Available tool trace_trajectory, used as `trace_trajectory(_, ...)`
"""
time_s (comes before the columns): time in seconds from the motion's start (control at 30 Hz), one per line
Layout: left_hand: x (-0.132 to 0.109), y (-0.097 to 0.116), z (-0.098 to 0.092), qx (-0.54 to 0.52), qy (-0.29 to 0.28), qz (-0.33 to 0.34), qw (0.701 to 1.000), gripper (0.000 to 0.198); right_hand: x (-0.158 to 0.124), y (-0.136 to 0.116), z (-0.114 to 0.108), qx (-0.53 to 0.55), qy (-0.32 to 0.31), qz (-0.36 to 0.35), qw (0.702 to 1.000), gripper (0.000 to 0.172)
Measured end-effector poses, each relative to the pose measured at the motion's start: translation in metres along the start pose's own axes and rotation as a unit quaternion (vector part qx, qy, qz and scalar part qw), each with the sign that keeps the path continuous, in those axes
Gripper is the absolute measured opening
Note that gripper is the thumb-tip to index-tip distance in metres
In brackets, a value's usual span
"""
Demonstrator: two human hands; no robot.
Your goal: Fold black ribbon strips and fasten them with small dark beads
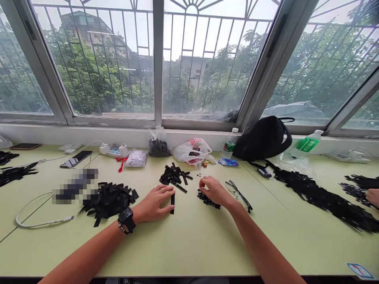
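Flat on the table, my left hand (154, 203) holds down a short black fabric strip (172, 204), index finger at its far end and thumb near its close end. My right hand (213, 190) bends over a small pile of round black pieces (209, 200), fingers drawn together at the pile's far left. What those fingertips hold, if anything, is hidden. Beyond my left hand lie several black strips with small round pieces on them (174, 173). A larger heap of black strips (109, 199) spreads left of my watch-wearing wrist.
Glasses (239, 195) lie just right of my right hand. Along the window side stand bags (194, 152), a water bottle (229, 144), a black backpack (262, 138) and a power strip (114, 151). Another person's hand (373, 197) shows at the right edge, by more strips (322, 199).
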State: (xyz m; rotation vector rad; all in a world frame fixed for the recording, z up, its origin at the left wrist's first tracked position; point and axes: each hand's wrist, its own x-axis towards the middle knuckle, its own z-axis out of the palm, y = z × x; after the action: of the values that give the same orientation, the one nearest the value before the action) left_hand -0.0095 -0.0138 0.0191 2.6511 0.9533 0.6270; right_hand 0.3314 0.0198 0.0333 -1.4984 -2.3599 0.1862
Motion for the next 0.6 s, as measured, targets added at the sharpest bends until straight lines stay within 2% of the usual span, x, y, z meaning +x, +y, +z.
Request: trace_trajectory(0.6, 0.000, 0.000, -0.001, 0.000, 0.011, 0.011, 1.000, 0.053, 0.004, 0.001, 0.012, -0.009, 0.020, 0.001, 1.000, 0.018)
